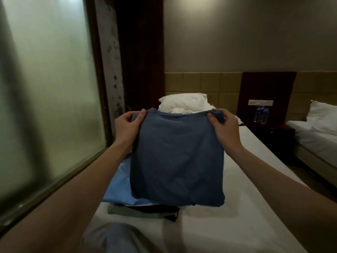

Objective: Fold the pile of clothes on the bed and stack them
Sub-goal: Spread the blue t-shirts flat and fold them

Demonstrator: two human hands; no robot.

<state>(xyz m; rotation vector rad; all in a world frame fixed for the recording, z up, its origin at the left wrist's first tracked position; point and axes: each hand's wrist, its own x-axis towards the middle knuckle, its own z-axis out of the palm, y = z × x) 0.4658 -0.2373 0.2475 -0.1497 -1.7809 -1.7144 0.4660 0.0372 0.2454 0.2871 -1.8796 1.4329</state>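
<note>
Shirt (177, 157): dark blue, partly folded; one piece, held up over the bed (237, 207), top edge level, long axis running top to bottom, lower edge hanging down toward the stack.
Left hand (126, 127): pinches the shirt's upper left corner, thumb on the near face, remaining fingers curled behind the cloth.
Right hand (223, 131): pinches the upper right corner, where a bunch of fabric sits gathered in the grip; thumb on the near face.
Shirt relative to fingers: cloth hangs below and between the two hands, stretched flat across the gap.
Stack (142, 203): directly below the shirt on the white sheet; a light blue garment (118, 187) on top, a grey-green piece and a black piece beneath. Count visible: three layers, edges only.
Pillows: one white pillow (182, 102) at the bed head; one more on the second bed (317, 143) at right.
Bottles (261, 115): two, on the dark nightstand (273, 132) between the beds.
Left side: frosted glass panel (47, 88).
</note>
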